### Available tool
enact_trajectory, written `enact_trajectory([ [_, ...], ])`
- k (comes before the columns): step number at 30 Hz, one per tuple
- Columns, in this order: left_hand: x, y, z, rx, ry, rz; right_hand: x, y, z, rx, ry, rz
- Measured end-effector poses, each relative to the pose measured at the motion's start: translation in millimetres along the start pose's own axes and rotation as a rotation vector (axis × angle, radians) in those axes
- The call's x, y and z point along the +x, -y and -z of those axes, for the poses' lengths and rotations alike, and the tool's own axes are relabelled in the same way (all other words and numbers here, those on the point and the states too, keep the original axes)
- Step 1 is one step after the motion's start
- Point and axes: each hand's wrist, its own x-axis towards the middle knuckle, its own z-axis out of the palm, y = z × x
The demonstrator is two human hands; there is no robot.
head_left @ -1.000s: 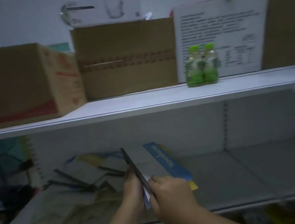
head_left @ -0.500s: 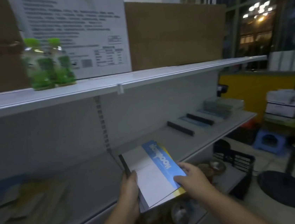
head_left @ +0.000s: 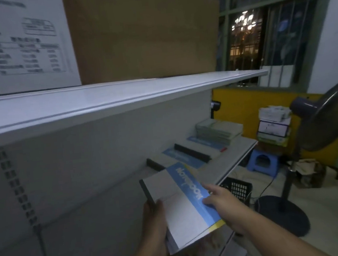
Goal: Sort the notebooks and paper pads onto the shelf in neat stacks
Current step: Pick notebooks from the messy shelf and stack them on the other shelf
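I carry a notebook [head_left: 179, 208] with a grey cover, a blue band reading "Notebook" and a black spine, flat in front of me above the lower shelf [head_left: 221, 170]. My left hand [head_left: 155, 228] grips its spine side from below. My right hand [head_left: 225, 203] holds the blue edge, thumb on the cover. Farther right on that shelf lie similar notebooks [head_left: 190, 155] with black spines and a pile of greenish paper pads [head_left: 219, 131].
The upper shelf [head_left: 118, 95] carries a brown carton [head_left: 143, 36] and a white printed box [head_left: 17, 46]. To the right stand a floor fan [head_left: 323, 118], a blue stool [head_left: 262, 161], a black crate [head_left: 237, 189] and stacked white boxes [head_left: 273, 124].
My view has swung right along the shelves; the green bottles have left the frame. The notebook went from edge-on to flat in both hands and now travels toward the right end of the shelf.
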Motion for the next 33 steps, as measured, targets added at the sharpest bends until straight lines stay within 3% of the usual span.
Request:
enact_trajectory([
  [6,60.0,-2.7,-60.8,0.023,-0.016,-0.025,63.4,8.1,55.9,0.034,0.271,-0.095],
  [9,79.6,-3.7,-88.0,0.044,-0.022,-0.005,92.4,10.4,81.7,0.131,0.29,-0.166],
  [11,95.8,-6.8,-105.7,0.07,-0.042,-0.016,113.2,18.5,92.3,0.117,0.206,-0.109],
  [14,123.3,-10.4,-125.0,0.154,-0.122,-0.025,148.2,32.6,94.7,-0.006,0.109,0.008],
  [19,153.2,-16.6,-129.7,0.232,-0.258,-0.023,211.2,46.2,89.1,-0.33,0.169,0.145],
  [23,166.7,-10.6,-126.9,0.378,-0.34,-0.023,251.1,40.8,77.3,-0.442,0.214,0.226],
  [27,156.6,-1.8,-138.4,0.467,-0.249,-0.072,280.3,36.8,63.7,-0.566,0.267,0.249],
  [30,148.4,20.2,-139.3,0.702,-0.129,-0.116,292.6,28.8,57.9,-0.706,0.296,0.275],
  [33,152.6,48.5,-124.6,1.003,-0.136,-0.168,290.7,25.6,54.1,-0.83,0.32,0.355],
])
